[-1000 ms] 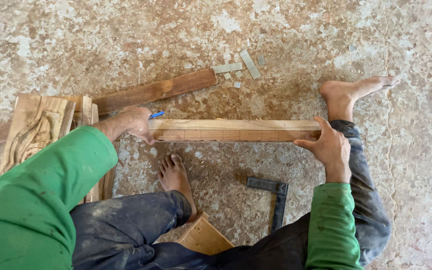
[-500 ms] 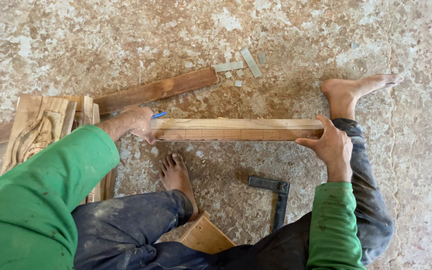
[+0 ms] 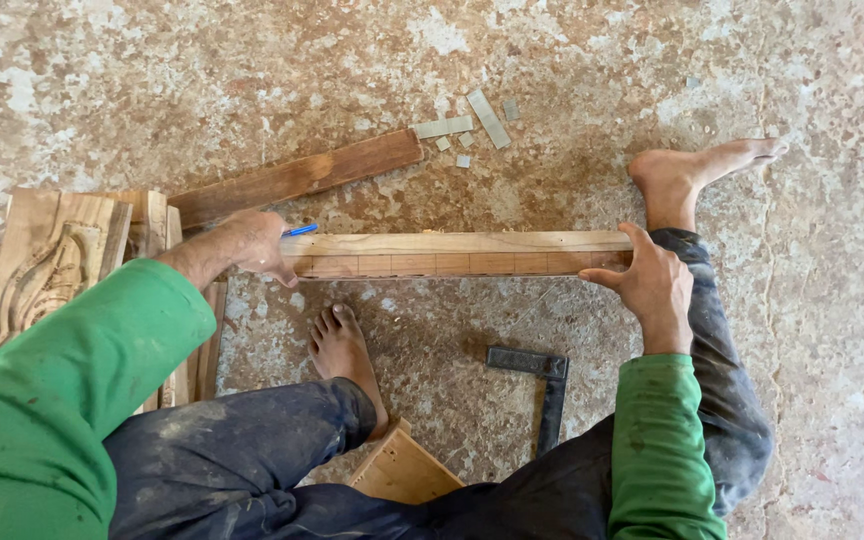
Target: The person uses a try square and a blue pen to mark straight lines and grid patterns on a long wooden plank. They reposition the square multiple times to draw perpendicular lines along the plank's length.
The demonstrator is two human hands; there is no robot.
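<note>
Two bare hands steady a long squared wooden bar point(image 3: 452, 253) that lies flat on a worn, mottled concrete floor point(image 3: 202, 90), blotched in grey, cream and rust tones. The left hand point(image 3: 252, 243) rests on the bar's left end, fingers curled around a blue pen point(image 3: 300, 230) whose tip points along the top face. The right hand point(image 3: 652, 285) presses against the bar's right end, fingers spread and flat on the wood, gripping nothing. Pencil lines divide the bar's near face into sections.

Behind the bar a darker reddish plank point(image 3: 292, 180) lies at a slant, and small grey offcuts point(image 3: 467, 125) are scattered just beyond it. At the left a carved wooden panel point(image 3: 47, 265) sits on stacked boards. A dark metal try square point(image 3: 542, 385) lies on the floor between the person's legs, near a pale wooden block point(image 3: 402, 470). One bare foot point(image 3: 344, 350) rests just below the bar; the other foot point(image 3: 697, 175) lies beside its right end.
</note>
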